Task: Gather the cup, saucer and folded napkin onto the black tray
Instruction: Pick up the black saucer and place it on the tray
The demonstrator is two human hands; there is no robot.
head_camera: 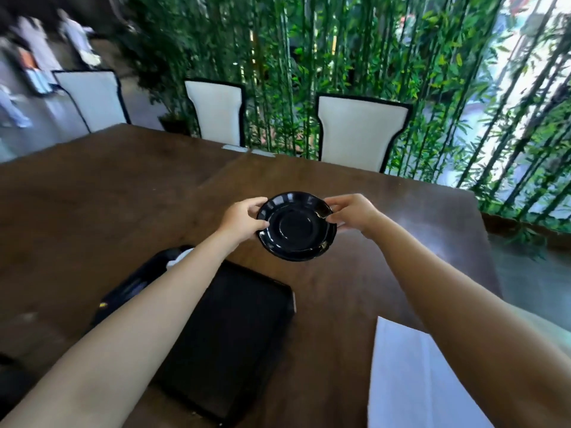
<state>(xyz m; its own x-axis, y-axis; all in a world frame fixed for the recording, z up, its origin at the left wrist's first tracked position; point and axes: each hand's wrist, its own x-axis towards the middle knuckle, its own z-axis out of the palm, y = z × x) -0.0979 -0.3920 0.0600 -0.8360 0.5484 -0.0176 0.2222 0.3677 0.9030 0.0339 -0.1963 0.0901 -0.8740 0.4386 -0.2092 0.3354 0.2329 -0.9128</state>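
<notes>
A glossy black saucer (pixel 296 226) with a scalloped rim hangs above the brown table, beyond the far corner of the tray. My left hand (pixel 244 220) grips its left rim and my right hand (pixel 352 214) pinches its right rim. The black rectangular tray (pixel 234 335) lies on the table below my left forearm. A white folded napkin (pixel 411 381) lies at the lower right, partly under my right forearm. A dark object with a white part (pixel 176 257) peeks out behind my left forearm; whether it is the cup I cannot tell.
The wooden table (pixel 108 211) stretches far and to the left. Three white chairs with black trim (pixel 358 134) stand along its far edge before a bamboo screen. The table's right edge (pixel 485 236) drops off to the floor. Blurred people stand at the far left.
</notes>
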